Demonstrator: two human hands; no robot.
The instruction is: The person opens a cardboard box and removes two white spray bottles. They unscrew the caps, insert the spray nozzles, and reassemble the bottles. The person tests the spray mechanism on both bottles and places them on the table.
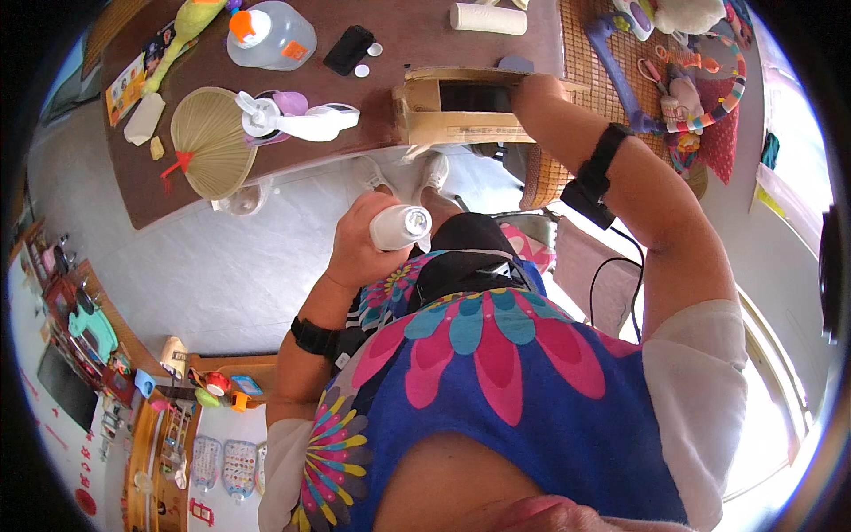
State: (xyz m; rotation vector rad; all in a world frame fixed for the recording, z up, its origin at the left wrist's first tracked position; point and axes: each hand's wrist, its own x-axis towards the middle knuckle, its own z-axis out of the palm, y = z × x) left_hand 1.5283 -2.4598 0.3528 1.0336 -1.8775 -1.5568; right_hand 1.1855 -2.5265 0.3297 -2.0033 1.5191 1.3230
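Note:
My left hand (356, 241) is wrapped around a white bottle (396, 229), held in front of my body with its shiny round end facing up. The bottle is clear of the table. Stretched forward, my right hand (539, 92) is at the right end of a cardboard box (470, 129) near the table's front edge. That box is open on top, and a dark inside shows. The fingers of my right hand are hidden at the box, so what they touch or hold does not show.
On the brown table (199, 66) are a palm-leaf fan (211, 142), a white pump dispenser (319, 122), a clear jug (277, 40) with an orange cap, a black pouch (349, 50) and a whitish roll (488, 19). Toys and a purple frame (612, 66) crowd the woven mat at right.

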